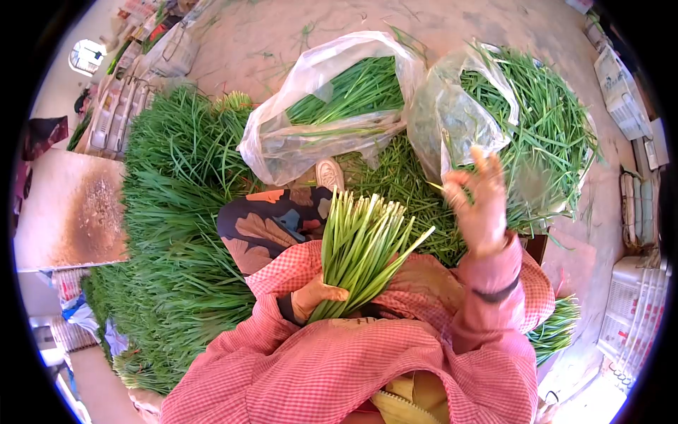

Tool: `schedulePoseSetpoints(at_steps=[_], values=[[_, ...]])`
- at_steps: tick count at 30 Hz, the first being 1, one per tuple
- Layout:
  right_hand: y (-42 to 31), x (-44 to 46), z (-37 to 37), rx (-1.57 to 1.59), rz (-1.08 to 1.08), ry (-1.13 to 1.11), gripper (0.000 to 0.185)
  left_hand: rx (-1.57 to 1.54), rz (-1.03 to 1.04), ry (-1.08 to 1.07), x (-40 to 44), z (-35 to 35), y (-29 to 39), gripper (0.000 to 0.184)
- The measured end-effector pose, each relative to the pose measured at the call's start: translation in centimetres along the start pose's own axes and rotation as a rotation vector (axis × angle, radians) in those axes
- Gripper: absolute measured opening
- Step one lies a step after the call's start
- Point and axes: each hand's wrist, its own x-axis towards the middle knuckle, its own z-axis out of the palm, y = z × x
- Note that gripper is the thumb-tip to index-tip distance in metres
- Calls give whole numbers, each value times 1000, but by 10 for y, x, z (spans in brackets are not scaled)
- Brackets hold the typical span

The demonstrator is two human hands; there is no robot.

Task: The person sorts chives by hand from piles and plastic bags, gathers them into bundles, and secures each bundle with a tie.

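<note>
Before the checked smock [296, 353], the left hand [311, 297] had its fingers wrapped round a bunch of green stalks [360, 254], pale ends pointing outward, probably to leave those tips exposed; the right hand [484, 203], raised clear, seemed to pinch a yellowish sliver [435, 186]; beyond, two plastic bags [279, 141] gaped wide, perhaps to keep loose leaves [353, 88] together

Left grip [314, 297] around green stalk bunch [361, 254]; right grip [483, 203] near clear plastic bag [445, 102].
</note>
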Motion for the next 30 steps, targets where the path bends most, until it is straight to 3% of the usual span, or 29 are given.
schedulePoseSetpoints(at_steps=[2,5,6,10,12,14,16,18,19,21,22,24,26,30], values=[[-16,-29,10,136,-99,-144,21,-52,-12,-7,3,7,2,66],[-12,-47,46,501,61,-481,20,-124,-28,-2,3,20,18,65],[-9,-40,48,453,70,-555,20,-155,-76,0,3,21,20,66],[25,-18,51,738,162,-370,11,88,-8,69,7,-19,-14,67],[38,8,43,997,336,62,16,-54,-24,60,8,-14,1,68],[72,24,31,708,468,279,37,-220,-89,41,2,0,11,68],[51,12,13,152,242,158,50,-353,-98,68,2,12,28,69],[32,-36,25,360,67,14,62,-361,-101,29,9,10,35,67],[8,-56,22,757,324,-218,63,-383,-121,28,12,12,39,64],[-37,-72,29,1180,514,-546,63,-398,-141,26,16,16,44,62],[-50,-71,38,1210,423,-654,62,-268,-104,52,17,17,41,61],[-56,-81,75,1487,917,-712,57,136,-50,95,15,9,37,57],[-55,-57,96,1502,737,-636,52,382,37,122,28,4,37,58],[-59,-6,96,1394,613,-643,54,493,112,134,62,1,65,61]])
